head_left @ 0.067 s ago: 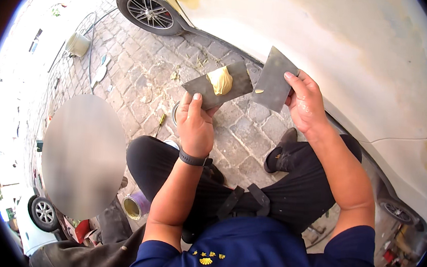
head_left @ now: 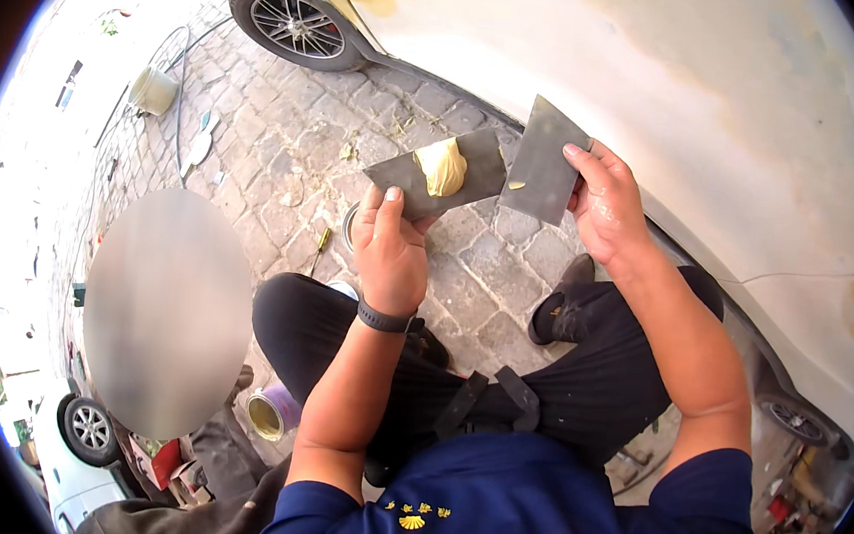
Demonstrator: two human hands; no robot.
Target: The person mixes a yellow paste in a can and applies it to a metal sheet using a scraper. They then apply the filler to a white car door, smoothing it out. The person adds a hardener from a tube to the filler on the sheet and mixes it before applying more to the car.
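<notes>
Now the left hand (head_left: 394,251) pinches a grey plate (head_left: 481,159) topped with yellow paste (head_left: 442,166), while the right hand (head_left: 608,201) clamps a second plate (head_left: 542,166) beside the cream car (head_left: 710,109)!

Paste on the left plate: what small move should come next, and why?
Probably bring the right plate to the paste and work its edge through the lump. The left hand holds the left plate with a large, uneven mound on it, while the plate in the right hand shows only a small dab.
</notes>
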